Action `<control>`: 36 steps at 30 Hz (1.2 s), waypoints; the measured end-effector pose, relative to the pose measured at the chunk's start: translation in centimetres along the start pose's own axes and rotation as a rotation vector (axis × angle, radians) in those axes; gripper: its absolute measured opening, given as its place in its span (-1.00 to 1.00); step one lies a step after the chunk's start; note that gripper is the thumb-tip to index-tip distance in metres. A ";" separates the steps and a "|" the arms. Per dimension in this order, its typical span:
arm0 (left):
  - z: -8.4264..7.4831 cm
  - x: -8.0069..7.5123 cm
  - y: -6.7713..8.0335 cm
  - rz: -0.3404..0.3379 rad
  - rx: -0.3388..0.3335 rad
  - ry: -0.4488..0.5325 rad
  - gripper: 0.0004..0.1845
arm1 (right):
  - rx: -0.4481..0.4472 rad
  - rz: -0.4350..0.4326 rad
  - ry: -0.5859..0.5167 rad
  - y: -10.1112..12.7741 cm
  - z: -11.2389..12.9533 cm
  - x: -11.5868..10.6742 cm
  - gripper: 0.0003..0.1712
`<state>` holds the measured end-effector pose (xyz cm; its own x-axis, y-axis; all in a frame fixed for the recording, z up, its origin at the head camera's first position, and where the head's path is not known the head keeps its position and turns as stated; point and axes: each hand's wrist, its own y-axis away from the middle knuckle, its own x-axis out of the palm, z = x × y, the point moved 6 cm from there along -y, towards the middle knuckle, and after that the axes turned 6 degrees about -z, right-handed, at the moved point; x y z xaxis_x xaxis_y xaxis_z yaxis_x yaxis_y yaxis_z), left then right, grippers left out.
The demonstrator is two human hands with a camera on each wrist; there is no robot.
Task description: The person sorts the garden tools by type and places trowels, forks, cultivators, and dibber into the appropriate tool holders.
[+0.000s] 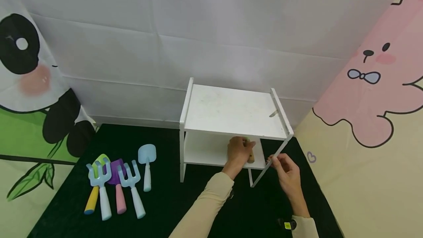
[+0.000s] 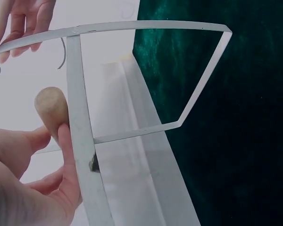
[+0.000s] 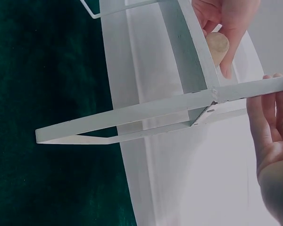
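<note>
Reaching into the white shelf, the left hand grips a wooden-handled tool while the right hand pinches the frame.

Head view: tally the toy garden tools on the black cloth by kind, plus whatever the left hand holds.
Rakes: 2, light blue, one beside the other
Shovels and spades: 3, green with yellow handle, purple with pink handle, light blue
Wooden-handled tool gripped by the left hand inside the white shelf: 1, kind hidden
Total: 6
</note>
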<state>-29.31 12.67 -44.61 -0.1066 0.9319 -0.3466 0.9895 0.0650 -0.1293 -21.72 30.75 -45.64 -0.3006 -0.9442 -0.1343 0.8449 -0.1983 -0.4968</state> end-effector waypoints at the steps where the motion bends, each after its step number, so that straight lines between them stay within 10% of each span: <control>1: 0.1 -0.1 0.0 -0.001 0.003 0.000 -0.69 | -0.003 0.000 0.002 0.0 0.3 0.1 -0.89; 36: 0.2 -5.0 2.7 -0.045 0.115 0.096 -0.84 | 0.003 0.034 0.030 0.3 -0.3 -0.1 -0.87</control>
<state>-26.08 8.13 -43.45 -0.1354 0.9591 -0.2484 0.9654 0.0714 -0.2506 -21.62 30.87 -46.05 -0.2846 -0.9421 -0.1773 0.8562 -0.1666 -0.4891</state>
